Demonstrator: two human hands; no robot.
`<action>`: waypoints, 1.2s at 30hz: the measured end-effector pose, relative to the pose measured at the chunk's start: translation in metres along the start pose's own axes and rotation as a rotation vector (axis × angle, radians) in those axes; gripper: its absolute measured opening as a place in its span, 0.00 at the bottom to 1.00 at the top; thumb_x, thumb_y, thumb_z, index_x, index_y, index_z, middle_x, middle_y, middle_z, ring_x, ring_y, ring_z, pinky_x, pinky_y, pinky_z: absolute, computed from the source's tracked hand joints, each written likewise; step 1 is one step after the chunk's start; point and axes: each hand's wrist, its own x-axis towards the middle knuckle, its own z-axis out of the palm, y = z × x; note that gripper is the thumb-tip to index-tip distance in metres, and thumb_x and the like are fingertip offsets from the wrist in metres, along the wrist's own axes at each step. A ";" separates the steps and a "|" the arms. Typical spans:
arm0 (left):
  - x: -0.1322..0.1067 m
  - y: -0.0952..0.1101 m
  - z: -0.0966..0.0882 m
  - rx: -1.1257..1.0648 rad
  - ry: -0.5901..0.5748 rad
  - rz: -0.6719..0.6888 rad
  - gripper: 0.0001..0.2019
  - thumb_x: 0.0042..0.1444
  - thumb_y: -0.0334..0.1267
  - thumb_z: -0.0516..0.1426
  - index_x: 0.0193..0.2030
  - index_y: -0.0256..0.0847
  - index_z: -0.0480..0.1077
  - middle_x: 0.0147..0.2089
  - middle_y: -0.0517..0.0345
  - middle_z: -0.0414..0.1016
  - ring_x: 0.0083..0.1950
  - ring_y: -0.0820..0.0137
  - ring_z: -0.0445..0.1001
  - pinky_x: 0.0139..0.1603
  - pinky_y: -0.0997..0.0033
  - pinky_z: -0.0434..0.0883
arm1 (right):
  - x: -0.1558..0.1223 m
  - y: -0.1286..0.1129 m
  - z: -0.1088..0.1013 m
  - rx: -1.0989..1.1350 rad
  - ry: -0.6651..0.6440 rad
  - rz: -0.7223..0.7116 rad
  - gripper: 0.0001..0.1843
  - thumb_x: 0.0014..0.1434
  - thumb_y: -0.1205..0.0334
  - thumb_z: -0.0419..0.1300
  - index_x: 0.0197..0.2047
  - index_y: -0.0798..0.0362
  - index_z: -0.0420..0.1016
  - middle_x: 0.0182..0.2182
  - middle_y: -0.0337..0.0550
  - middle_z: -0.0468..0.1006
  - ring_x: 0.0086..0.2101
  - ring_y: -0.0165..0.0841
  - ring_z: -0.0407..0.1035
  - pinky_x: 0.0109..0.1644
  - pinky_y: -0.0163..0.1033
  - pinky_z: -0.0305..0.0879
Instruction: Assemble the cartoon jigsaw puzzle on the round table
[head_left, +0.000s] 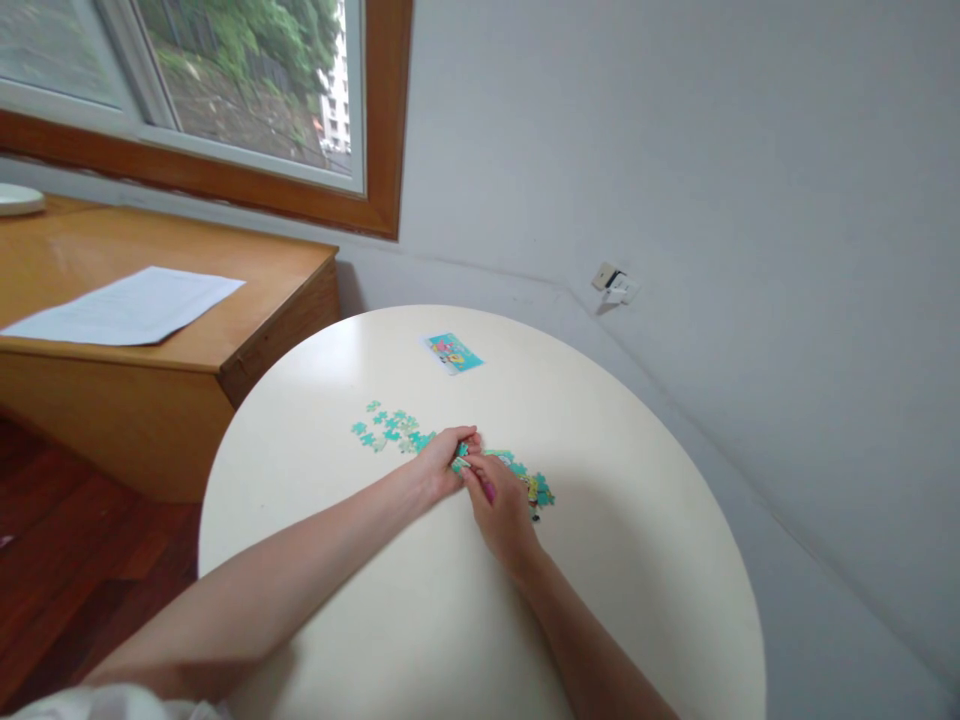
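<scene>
My left hand [444,462] is turned palm up over the table, its fingers curled around a few teal jigsaw puzzle pieces [461,464]. Against that palm, the thumb and fingers of my right hand [501,502] pinch at one of the pieces. A partly joined puzzle section [541,488], teal with yellow, shows beyond my right hand; my hands hide some of it. To the left lies a scatter of loose puzzle pieces [390,428], some teal and some pale.
A small teal picture card [454,353] lies farther back on the round white table [637,600]. At left stands a wooden desk [277,240] bearing a white paper sheet [135,305]. A wall socket with a plug [615,284] is beyond the table.
</scene>
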 end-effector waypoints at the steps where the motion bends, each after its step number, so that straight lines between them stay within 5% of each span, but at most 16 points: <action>1: -0.002 0.000 0.002 -0.005 0.011 -0.011 0.19 0.60 0.30 0.43 0.17 0.36 0.57 0.14 0.63 0.57 0.13 0.79 0.57 0.18 0.80 0.59 | 0.000 0.002 0.000 0.017 0.006 0.033 0.07 0.57 0.64 0.52 0.35 0.52 0.72 0.30 0.45 0.77 0.34 0.35 0.72 0.39 0.41 0.68; 9: -0.007 0.001 0.005 -0.001 -0.026 -0.045 0.21 0.62 0.37 0.43 0.22 0.31 0.67 0.18 0.52 0.67 0.20 0.70 0.67 0.23 0.72 0.66 | 0.002 0.013 -0.005 0.233 0.047 0.340 0.11 0.55 0.59 0.55 0.39 0.52 0.74 0.34 0.43 0.79 0.35 0.35 0.74 0.38 0.39 0.71; 15: -0.010 0.001 0.007 -0.026 -0.106 -0.035 0.16 0.60 0.31 0.45 0.33 0.25 0.72 0.26 0.45 0.73 0.28 0.69 0.73 0.32 0.73 0.71 | 0.009 0.018 -0.013 0.341 0.106 0.420 0.11 0.53 0.60 0.55 0.39 0.52 0.74 0.33 0.43 0.80 0.34 0.34 0.74 0.40 0.40 0.71; 25: -0.009 -0.003 0.004 0.092 -0.146 0.030 0.15 0.56 0.20 0.47 0.46 0.22 0.69 0.32 0.43 0.76 0.34 0.70 0.76 0.41 0.73 0.72 | 0.010 0.029 -0.013 0.235 0.099 0.375 0.14 0.51 0.63 0.55 0.41 0.51 0.76 0.31 0.41 0.79 0.31 0.33 0.73 0.40 0.44 0.72; 36: -0.008 -0.004 0.006 0.139 -0.046 0.094 0.12 0.56 0.19 0.46 0.34 0.25 0.71 0.30 0.45 0.75 0.31 0.71 0.76 0.38 0.75 0.74 | 0.011 0.028 -0.016 0.140 0.060 0.225 0.16 0.52 0.66 0.53 0.43 0.50 0.76 0.31 0.40 0.76 0.32 0.33 0.71 0.42 0.43 0.70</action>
